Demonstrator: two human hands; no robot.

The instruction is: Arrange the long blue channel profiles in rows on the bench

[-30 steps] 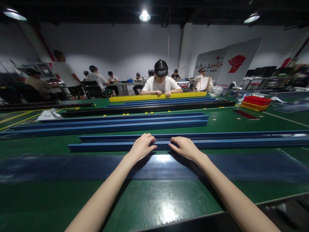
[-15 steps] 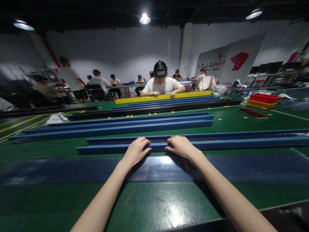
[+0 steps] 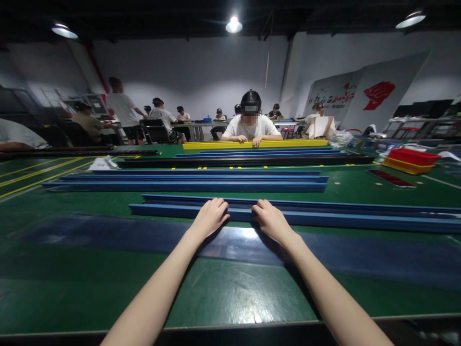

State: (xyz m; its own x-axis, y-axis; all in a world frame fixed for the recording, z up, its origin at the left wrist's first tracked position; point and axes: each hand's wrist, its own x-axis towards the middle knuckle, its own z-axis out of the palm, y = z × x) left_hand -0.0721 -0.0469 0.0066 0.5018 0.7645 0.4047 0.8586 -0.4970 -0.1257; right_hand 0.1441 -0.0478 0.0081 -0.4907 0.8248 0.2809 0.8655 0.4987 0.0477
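A long blue U-shaped channel (image 3: 342,216) lies across the green tabletop in front of me, its trough facing up. My left hand (image 3: 212,217) has its fingers curled over the channel's near wall, thumb on the side facing me. A short way to the right, my right hand (image 3: 271,220) grips the same wall in a like way. Both sets of fingertips are partly hidden inside the trough. Beneath my forearms, a flat translucent bluish strip (image 3: 237,246) rests on the table, reflecting the lamp.
Further back lie several blue channels (image 3: 187,186) and a long black profile (image 3: 248,160). Across the table, a co-worker (image 3: 251,126) holds a yellow channel (image 3: 298,143). Red and yellow bins (image 3: 410,159) and a dark red flat object (image 3: 392,178) sit at right.
My view has tilted and turned a little to the left, so the scene sits further right. Both hands stay on the blue channel, their fingers curled more closely around its wall.
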